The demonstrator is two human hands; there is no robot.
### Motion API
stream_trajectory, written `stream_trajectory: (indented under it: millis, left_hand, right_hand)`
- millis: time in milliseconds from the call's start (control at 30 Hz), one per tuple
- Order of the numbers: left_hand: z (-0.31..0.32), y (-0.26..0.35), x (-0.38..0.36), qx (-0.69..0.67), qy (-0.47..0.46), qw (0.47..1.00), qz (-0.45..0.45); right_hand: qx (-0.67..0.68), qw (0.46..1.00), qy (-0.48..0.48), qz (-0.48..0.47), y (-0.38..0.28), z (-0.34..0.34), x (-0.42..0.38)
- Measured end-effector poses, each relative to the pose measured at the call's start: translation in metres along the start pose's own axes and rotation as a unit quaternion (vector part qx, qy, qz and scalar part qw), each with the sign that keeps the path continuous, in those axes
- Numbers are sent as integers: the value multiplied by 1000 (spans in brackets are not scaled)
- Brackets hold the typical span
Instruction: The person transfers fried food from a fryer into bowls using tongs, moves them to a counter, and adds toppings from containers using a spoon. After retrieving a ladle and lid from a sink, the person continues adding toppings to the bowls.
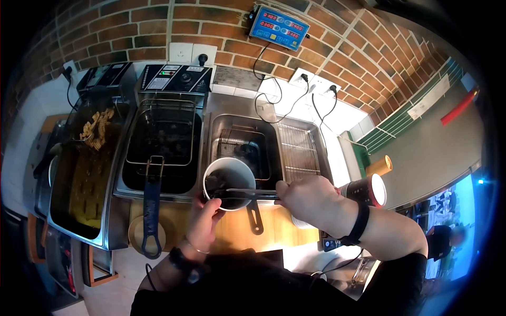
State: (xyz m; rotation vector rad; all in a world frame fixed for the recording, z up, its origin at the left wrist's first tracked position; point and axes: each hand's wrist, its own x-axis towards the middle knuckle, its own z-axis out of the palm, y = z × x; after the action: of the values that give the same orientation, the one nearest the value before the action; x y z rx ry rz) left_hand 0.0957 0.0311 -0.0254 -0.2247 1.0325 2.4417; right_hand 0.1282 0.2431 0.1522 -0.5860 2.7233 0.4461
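My left hand [202,224] is closed around the lower left side of a white paper bucket [243,169], its thumb on the rim. The bucket is tilted so that its inside faces me, and dark contents that I cannot make out show at its left. My right hand [311,197] is wrapped round a pair of metal tongs [261,193], whose tips reach over the rim into the bucket. Behind the bucket is a steel basin [215,131] with a wire basket. A dark slotted handle [255,218] lies below the bucket, over the wooden counter edge.
To the left, a fryer basket with a blue handle [152,210] sits on a dark fryer. Crinkle-cut fries [96,128] lie in the far-left fryer. A wire rack [299,145] and stacked cups [363,190] stand to the right. A blue timer [279,27] hangs on the brick wall.
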Motion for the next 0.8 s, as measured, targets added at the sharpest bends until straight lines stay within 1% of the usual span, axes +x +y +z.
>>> stream_trajectory:
  millis: [67,100,167,200,267,300,433,500,533,600,633,700,733,800]
  left_hand:
    - [0,1,-1,0,-4,1000,-3]
    - [-2,0,-1,1,-4,1000,-6]
    - [-9,0,2,-34,-32,999,-7]
    - [-14,-1,4,-34,-30,999,-6]
    - [-24,-4,6,-76,-43,996,-28]
    - [-27,-4,7,-75,-41,996,-28]
    - [-33,-3,4,-37,-26,999,-11]
    - [-32,-1,0,-29,-26,999,-3]
    - [-29,2,-6,-25,-22,999,10]
    - [-26,8,-16,-19,-16,999,23]
    - [-32,9,-21,-20,-37,999,17]
    - [-46,14,-30,-7,-78,997,-11]
    - [-52,11,-34,2,-67,998,3]
    - [-67,8,-39,-22,-66,998,-2]
  right_hand:
    - [18,999,29,12,-2,-3,-1]
    - [20,999,28,13,1,-6,-3]
    - [29,999,5,-23,11,-19,-5]
    - [30,999,5,-25,13,-29,-8]
    - [8,998,-57,16,14,-46,-15]
    - [13,999,-24,37,15,-44,-19]
    - [10,998,-42,43,18,-61,-33]
    - [31,997,-35,63,28,-67,-42]
    - [30,997,-36,63,36,-66,-44]
    - [29,992,10,119,58,-61,-44]
    - [40,988,4,150,70,-53,-39]
    - [24,987,-16,159,89,-26,-17]
    - [8,986,-36,162,98,-11,-4]
    - [-16,991,-65,119,105,21,28]
